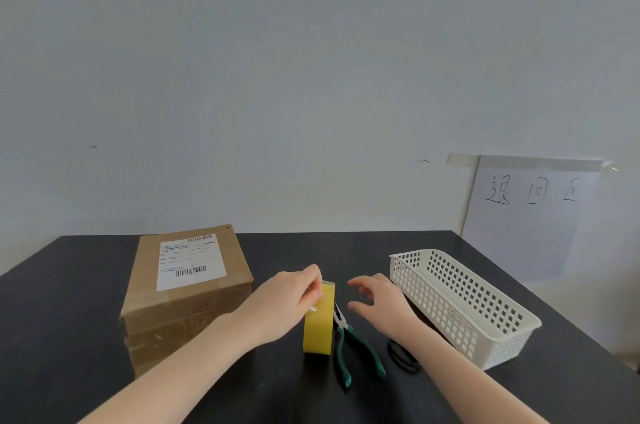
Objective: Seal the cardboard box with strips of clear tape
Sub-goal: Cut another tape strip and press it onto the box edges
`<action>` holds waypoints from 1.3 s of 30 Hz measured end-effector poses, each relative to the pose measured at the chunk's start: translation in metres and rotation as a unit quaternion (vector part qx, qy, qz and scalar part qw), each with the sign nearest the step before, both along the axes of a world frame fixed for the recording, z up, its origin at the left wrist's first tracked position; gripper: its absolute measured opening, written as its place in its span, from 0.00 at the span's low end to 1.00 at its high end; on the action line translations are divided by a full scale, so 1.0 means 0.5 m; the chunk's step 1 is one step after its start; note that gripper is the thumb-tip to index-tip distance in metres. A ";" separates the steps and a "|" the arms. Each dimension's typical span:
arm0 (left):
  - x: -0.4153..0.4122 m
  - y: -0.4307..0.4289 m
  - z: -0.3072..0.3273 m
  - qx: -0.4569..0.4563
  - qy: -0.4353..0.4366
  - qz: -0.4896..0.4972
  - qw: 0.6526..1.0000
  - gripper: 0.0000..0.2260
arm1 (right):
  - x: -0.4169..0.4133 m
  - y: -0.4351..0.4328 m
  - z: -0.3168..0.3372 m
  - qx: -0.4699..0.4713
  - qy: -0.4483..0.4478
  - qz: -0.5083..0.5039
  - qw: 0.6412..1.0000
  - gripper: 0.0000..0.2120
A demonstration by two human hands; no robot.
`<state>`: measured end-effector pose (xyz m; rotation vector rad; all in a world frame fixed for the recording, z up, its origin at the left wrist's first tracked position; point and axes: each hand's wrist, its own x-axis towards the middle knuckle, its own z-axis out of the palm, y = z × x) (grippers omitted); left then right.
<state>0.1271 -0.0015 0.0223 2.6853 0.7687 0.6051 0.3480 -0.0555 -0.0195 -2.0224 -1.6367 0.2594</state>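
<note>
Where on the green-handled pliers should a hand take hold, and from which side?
Grip the pliers by both green handles, coming down from above at the near end: they lie flat, handles splayed toward the person, nose beside the upright tape roll.

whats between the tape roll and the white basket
In the head view, green-handled pliers lie beside the tape roll. The right hand hovers there, and a dark item, partly hidden, lies nearer the white basket.
</note>
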 end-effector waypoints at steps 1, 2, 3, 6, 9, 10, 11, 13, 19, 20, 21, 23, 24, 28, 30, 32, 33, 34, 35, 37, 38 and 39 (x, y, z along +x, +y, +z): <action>-0.001 0.000 0.000 -0.005 -0.002 -0.001 1.000 0.04 | -0.007 0.010 0.001 -0.008 0.002 0.016 1.000 0.21; -0.004 0.000 0.000 -0.009 -0.002 -0.001 1.000 0.04 | -0.014 0.020 0.002 -0.013 0.009 0.030 0.999 0.22; -0.006 0.001 0.001 -0.012 -0.003 -0.002 1.000 0.03 | -0.020 0.029 0.002 -0.015 0.023 0.041 0.999 0.23; -0.014 0.004 -0.002 -0.029 -0.009 -0.004 1.000 0.04 | -0.035 0.047 0.000 -0.010 0.084 0.059 0.995 0.19; -0.022 0.006 -0.002 -0.048 -0.019 -0.005 0.999 0.05 | -0.046 0.061 -0.009 0.006 0.112 0.054 0.992 0.12; -0.025 0.006 -0.002 -0.055 -0.024 -0.006 0.998 0.05 | -0.048 0.065 -0.011 0.013 0.115 0.052 0.992 0.10; -0.027 0.007 -0.001 -0.063 -0.028 -0.007 0.998 0.05 | -0.049 0.068 -0.012 0.018 0.116 0.051 0.992 0.09; -0.036 0.010 0.002 -0.081 -0.032 -0.007 0.996 0.05 | -0.051 0.071 -0.011 0.016 0.108 0.055 0.993 0.07; -0.067 0.021 0.032 -0.116 -0.116 0.029 0.986 0.05 | -0.063 0.073 0.013 -0.024 0.032 0.088 0.995 0.08; -0.075 0.024 0.038 -0.118 -0.136 0.041 0.983 0.05 | -0.068 0.070 0.018 -0.038 0.023 0.093 0.995 0.09; -0.084 0.028 0.041 -0.117 -0.153 0.056 0.980 0.04 | -0.073 0.068 0.021 -0.052 0.017 0.096 0.994 0.10; -0.103 0.043 0.038 -0.110 -0.177 0.092 0.974 0.04 | -0.085 0.062 0.027 -0.080 0.008 0.103 0.991 0.12; -0.112 0.051 0.035 -0.105 -0.186 0.110 0.971 0.05 | -0.090 0.059 0.029 -0.096 0.003 0.106 0.990 0.13; -0.145 0.074 0.019 -0.077 -0.166 0.155 0.971 0.06 | -0.105 0.056 0.032 -0.153 -0.037 0.109 0.982 0.11; -0.154 0.079 0.012 -0.068 -0.146 0.165 0.973 0.06 | -0.108 0.061 0.033 -0.176 -0.048 0.105 0.978 0.12; -0.161 0.080 0.009 -0.066 -0.133 0.172 0.974 0.06 | -0.111 0.065 0.035 -0.195 -0.071 0.097 0.973 0.12; -0.162 0.079 0.009 -0.067 -0.129 0.175 0.974 0.06 | -0.112 0.066 0.036 -0.204 -0.083 0.092 0.971 0.13; -0.164 0.079 0.008 -0.068 -0.125 0.177 0.974 0.07 | -0.113 0.066 0.036 -0.212 -0.092 0.088 0.969 0.14; -0.165 0.078 0.008 -0.069 -0.122 0.180 0.974 0.07 | -0.113 0.067 0.036 -0.216 -0.099 0.083 0.968 0.14; -0.167 0.076 0.008 -0.072 -0.118 0.181 0.974 0.07 | -0.112 0.072 0.035 -0.221 -0.111 0.072 0.966 0.13; -0.168 0.076 0.008 -0.074 -0.117 0.179 0.974 0.07 | -0.112 0.074 0.034 -0.224 -0.118 0.066 0.965 0.12; -0.169 0.075 0.008 -0.076 -0.116 0.177 0.974 0.07 | -0.112 0.076 0.034 -0.229 -0.126 0.062 0.963 0.10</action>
